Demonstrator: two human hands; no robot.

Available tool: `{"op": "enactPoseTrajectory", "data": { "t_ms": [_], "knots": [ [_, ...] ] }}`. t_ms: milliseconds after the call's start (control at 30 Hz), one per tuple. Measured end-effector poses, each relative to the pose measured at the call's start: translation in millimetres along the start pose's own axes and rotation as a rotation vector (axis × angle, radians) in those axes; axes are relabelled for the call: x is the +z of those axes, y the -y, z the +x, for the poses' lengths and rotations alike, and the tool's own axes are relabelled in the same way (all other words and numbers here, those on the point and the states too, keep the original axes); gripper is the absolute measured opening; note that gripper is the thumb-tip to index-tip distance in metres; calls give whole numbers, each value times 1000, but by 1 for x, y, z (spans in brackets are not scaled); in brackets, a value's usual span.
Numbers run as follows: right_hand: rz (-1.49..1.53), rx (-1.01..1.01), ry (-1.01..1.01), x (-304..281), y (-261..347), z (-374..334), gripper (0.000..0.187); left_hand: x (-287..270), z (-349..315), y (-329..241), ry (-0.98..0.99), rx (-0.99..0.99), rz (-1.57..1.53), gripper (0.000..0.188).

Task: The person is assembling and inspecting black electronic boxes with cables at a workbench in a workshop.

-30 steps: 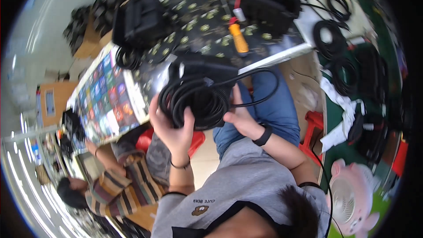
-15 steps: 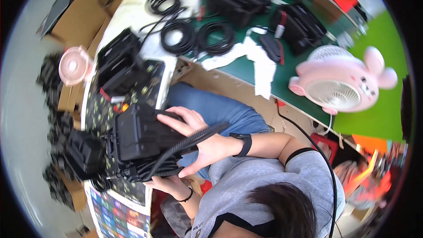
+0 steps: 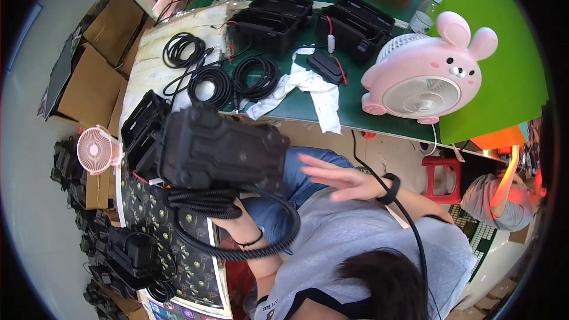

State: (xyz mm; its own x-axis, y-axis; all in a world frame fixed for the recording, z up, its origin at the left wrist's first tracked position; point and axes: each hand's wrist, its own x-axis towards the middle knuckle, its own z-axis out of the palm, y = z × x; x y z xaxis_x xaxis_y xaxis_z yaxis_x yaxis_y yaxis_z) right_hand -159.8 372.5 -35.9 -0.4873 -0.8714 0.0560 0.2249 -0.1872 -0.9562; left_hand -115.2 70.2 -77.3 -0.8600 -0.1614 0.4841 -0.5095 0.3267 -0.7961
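Observation:
A black plastic case (image 3: 222, 148) with a ribbed lid is held up over the table edge and my lap, slightly blurred. Against its lower side lies a coil of black braided cable (image 3: 204, 202), one loop hanging down over my forearm. My left hand (image 3: 228, 218) grips this coil from below, with its fingers mostly hidden behind it. To the right of the case, my right hand (image 3: 344, 182) is off it, empty, with fingers stretched out. Behind the raised case, an open black case (image 3: 142, 127) stands on the table.
More open black cases (image 3: 269, 24) and coiled black cables (image 3: 255, 78) rest on the green table (image 3: 355, 109). White cloth (image 3: 323, 98) lies near a pink rabbit-shaped fan (image 3: 424, 83). A small pink fan (image 3: 98, 149) stands at left; a closed black case (image 3: 133, 252) sits lower left.
My right hand has let go of the case and moved right, its fingers now spread. The case has been raised and turned in my left hand. The view has shifted.

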Motion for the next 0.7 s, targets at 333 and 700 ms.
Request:
{"op": "enactPoseTrajectory", "data": {
  "t_ms": [333, 700],
  "knots": [
    [-832, 669, -478, -24, 132, -135, 24, 8, 83, 50, 276, 1397, 2850, 22],
    [-627, -516, -345, 13, 112, 119, 163, -56, 105, 79, 576, 1203, 3020, 33]
  ]
}}
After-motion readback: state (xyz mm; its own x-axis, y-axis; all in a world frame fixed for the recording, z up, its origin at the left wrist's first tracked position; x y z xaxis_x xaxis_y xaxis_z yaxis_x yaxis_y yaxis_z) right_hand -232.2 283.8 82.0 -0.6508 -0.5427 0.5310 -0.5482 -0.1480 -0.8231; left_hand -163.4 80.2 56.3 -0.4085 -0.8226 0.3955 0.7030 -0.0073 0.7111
